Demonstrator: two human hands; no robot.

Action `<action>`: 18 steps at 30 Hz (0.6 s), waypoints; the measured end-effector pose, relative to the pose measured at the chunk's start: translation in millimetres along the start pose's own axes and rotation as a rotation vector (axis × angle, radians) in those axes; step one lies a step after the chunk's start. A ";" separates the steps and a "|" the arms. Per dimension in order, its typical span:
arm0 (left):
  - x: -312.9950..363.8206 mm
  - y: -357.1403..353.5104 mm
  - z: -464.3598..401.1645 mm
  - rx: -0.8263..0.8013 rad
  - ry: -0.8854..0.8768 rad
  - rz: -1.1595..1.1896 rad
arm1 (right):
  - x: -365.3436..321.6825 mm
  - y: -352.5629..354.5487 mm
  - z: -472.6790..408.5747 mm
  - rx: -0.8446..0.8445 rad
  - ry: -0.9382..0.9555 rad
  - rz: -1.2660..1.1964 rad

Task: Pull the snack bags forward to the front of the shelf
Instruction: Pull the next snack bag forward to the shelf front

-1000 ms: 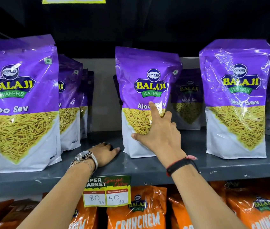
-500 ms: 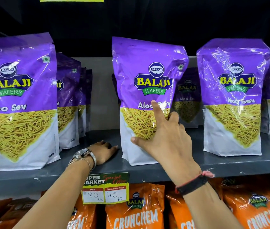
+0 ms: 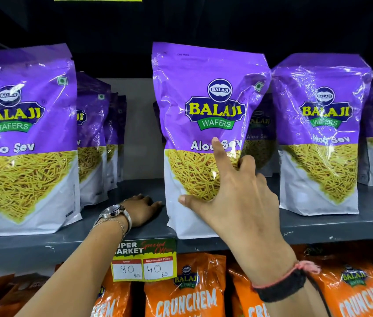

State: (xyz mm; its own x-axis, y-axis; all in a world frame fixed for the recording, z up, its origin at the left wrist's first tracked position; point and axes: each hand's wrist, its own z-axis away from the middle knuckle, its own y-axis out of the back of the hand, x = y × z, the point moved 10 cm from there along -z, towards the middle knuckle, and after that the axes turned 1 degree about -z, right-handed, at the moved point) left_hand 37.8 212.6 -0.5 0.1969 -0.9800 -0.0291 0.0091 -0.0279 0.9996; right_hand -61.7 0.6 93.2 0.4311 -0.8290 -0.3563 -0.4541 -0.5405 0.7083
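A purple Balaji Aloo Sev bag (image 3: 203, 106) stands upright at the front edge of the grey shelf (image 3: 318, 227). My right hand (image 3: 238, 197) grips its lower right side, thumb and forefinger spread over the front, the other fingers hidden behind it. My left hand (image 3: 142, 209) rests palm-down on the shelf just left of that bag, a watch on its wrist. Another purple bag (image 3: 28, 138) stands at the front on the left and one more (image 3: 320, 133) on the right. More bags (image 3: 94, 138) stand further back; one (image 3: 258, 133) is behind the held bag.
A price tag (image 3: 144, 259) reading 80 and 40 hangs on the shelf's front lip. Orange Crunchem bags (image 3: 185, 291) fill the shelf below. A dark shelf underside lies close above the bag tops. Bare shelf shows between the left bags and the middle one.
The middle bag has come forward from the back to the shelf's front edge, drawn by my right hand. My left hand has stayed flat on the shelf.
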 end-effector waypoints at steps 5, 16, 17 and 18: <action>0.6 2.1 -1.4 0.031 0.000 0.035 | 1.8 -2.0 3.5 -0.034 0.009 -0.005; -4.0 -0.5 -6.3 0.031 0.010 0.025 | 4.7 -13.6 -6.8 -0.035 0.043 -0.089; -2.8 1.2 -4.7 0.038 0.010 0.035 | 4.4 -15.2 -8.6 -0.030 0.042 -0.085; -2.1 2.6 -3.4 0.046 0.019 0.042 | 4.4 -17.1 -10.6 -0.025 0.041 -0.080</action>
State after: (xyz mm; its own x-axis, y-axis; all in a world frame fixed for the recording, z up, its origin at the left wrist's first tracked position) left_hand 40.8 215.2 2.2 0.2147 -0.9766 0.0136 -0.0444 0.0042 0.9990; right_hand -43.8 7.7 86.0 0.4972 -0.7762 -0.3877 -0.3973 -0.6009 0.6936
